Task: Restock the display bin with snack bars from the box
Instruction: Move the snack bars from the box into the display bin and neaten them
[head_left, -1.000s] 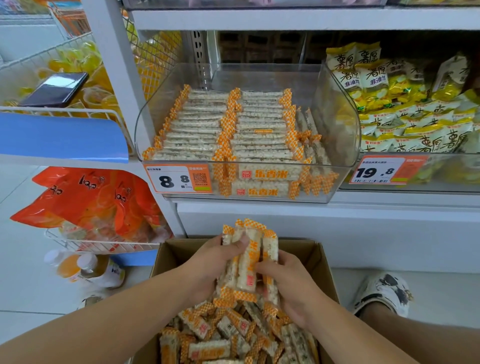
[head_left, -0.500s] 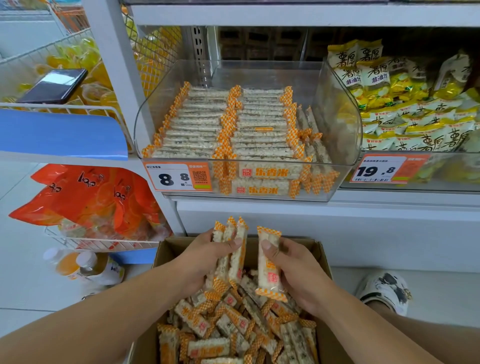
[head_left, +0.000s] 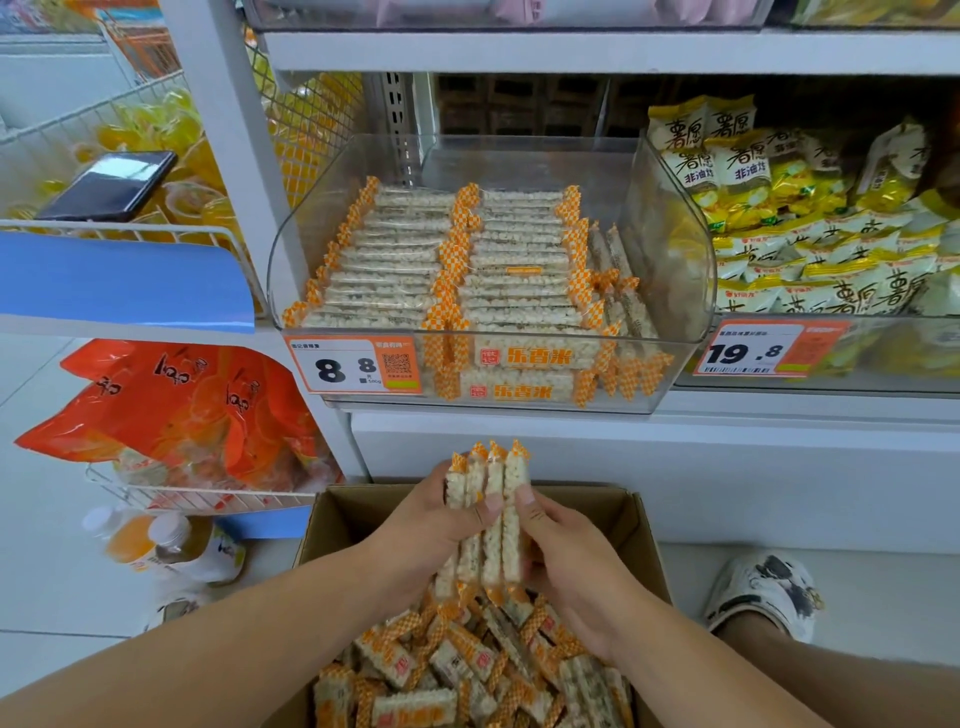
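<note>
Both hands meet above the box (head_left: 631, 512), clamping one bundle of bars (head_left: 488, 512) between them. Left hand (head_left: 434, 525) wraps the bundle from the left, thumb across the front. Right hand (head_left: 563, 548) presses in from the right, thumb tip on the rightmost bar. The bundle stands upright, about four bars side by side, orange crimped ends up top, lower ends just above the loose bars (head_left: 467, 670) piled in the box. The cardboard box sits open on the floor below the shelf (head_left: 623, 447), flaps up, heap lying every which way.

The bin (head_left: 670, 249), clear plastic, sits on the shelf straight above the box, well apart from the hands. Inside are two neat rows of bars lying crosswise, plus a few standing on end along the right wall. The back of the bin shows bare floor. Price tag (head_left: 356, 366) reading 8.8 is on the bin front, at its left.

A second bin to the right holds yellow snack bags (head_left: 810, 218). At left a phone (head_left: 111, 184) lies in a wire basket and orange bags (head_left: 171, 410) sit lower. Bottles (head_left: 171, 543) stand on the floor. A shoe (head_left: 763, 592) is right of the box.
</note>
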